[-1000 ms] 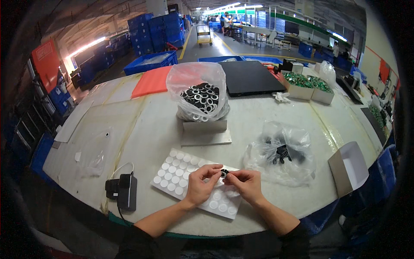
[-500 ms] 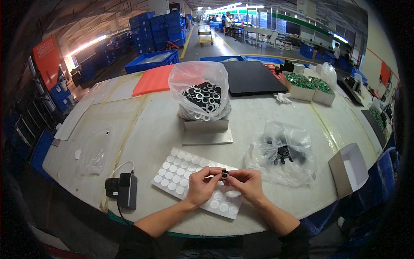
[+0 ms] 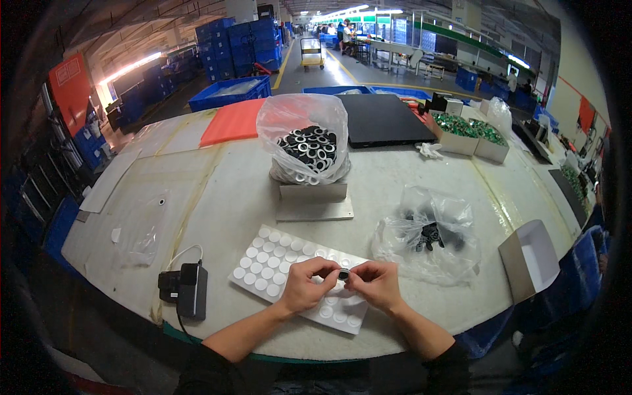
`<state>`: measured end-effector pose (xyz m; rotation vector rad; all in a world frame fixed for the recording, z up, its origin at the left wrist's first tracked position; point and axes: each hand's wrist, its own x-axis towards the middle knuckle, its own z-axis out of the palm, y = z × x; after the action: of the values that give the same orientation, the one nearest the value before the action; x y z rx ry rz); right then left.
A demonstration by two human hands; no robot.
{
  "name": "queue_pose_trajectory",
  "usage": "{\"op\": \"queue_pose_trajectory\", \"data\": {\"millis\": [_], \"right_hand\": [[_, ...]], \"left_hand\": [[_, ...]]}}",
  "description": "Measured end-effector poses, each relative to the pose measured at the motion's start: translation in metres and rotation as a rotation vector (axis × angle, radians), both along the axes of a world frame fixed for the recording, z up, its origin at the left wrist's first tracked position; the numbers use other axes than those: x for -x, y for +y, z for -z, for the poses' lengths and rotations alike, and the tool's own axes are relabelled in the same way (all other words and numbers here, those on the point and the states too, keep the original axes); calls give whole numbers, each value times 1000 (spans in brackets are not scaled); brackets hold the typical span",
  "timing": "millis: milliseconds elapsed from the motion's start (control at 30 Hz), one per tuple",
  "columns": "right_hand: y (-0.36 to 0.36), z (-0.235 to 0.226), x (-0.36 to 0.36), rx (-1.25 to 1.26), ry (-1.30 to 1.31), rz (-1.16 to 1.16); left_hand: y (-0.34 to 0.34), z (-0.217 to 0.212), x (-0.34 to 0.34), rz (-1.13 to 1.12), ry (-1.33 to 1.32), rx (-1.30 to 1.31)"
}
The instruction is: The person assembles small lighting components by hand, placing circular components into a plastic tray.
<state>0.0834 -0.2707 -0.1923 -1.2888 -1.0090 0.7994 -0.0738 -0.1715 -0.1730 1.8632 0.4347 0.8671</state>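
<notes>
Left hand and right hand both closed, fingertips pinching one small round black piece with a silvery rim between them. Piece sits above the white rectangular tray; held from both sides, presumably to steady it and leave its face clear. Tray lies slanted under the hands, probably for short reach. Clear plastic bag gapes toward the person, likely for easy picking; whether it rests on or behind the grey metal angled stand, can't tell. Second, crumpled clear plastic bag lies spread near the right hand, black pieces inside within reach.

Counts: held piece, one; tray, one; stand, one; clear bags with parts, two; open white cardboard box at right, one; black boxy adapter at left, one. Round white discs: over twenty showing, hands hide others. Black-and-silver rings: heaped, uncountable. Black pieces: clumped, no count.
</notes>
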Motion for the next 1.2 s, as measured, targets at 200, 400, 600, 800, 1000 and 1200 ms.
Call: {"op": "queue_pose_trajectory", "data": {"millis": [200, 400, 600, 800, 1000, 1200], "right_hand": [[-2, -5, -1, 38, 56, -41], [0, -4, 3, -38, 96, 39], [-1, -5, -15, 12, -168, -98], [2, -12, -8, 42, -197, -111], [-2, -4, -12, -381, -675, 189], [-21, -33, -84, 173, -849, 733]], "left_hand": [[2, -6, 1, 133, 16, 206], [-7, -8, -2, 82, -53, 42], [0, -13, 2, 243, 46, 58], [-1, -10, 0, 221, 80, 137], [-11, 1, -12, 285, -80, 406], [6, 11, 3, 93, -97, 446]]}}
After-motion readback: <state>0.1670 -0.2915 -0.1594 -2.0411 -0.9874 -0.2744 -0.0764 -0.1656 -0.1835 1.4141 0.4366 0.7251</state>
